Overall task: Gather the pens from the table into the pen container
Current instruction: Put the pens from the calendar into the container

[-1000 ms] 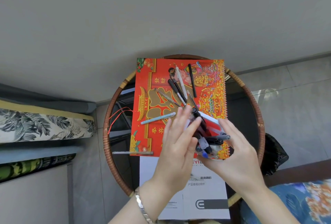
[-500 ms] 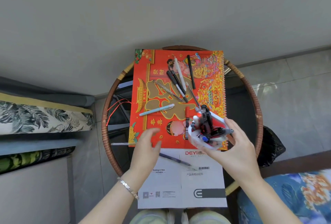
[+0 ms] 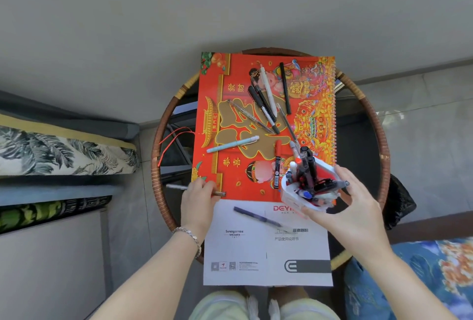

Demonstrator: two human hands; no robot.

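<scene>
My right hand (image 3: pixel 354 213) holds the white pen container (image 3: pixel 302 198) at the table's right, tilted, with several pens standing in it. My left hand (image 3: pixel 198 198) closes its fingers on a silver pen (image 3: pixel 176 187) lying at the lower left corner of the red calendar (image 3: pixel 220 104). Several pens lie in a cluster (image 3: pixel 266 97) on the calendar's upper part. A light blue pen (image 3: pixel 233 144) lies at its middle. A red and black pen (image 3: pixel 277 166) lies beside the container. A dark blue pen (image 3: pixel 256 217) rests on the white booklet (image 3: pixel 266 248).
The round glass table has a woven rim (image 3: pixel 156 150). A red cord (image 3: pixel 174 135) hangs at the calendar's left. A leaf-patterned cushion (image 3: pixel 58 153) is at the left, a blue floral cushion (image 3: pixel 422 276) at the lower right, and a black bag (image 3: pixel 399 204) beyond the right rim.
My left hand left the container, swung down and left, and closed on the silver pen at the calendar's corner. The container stays in my right hand.
</scene>
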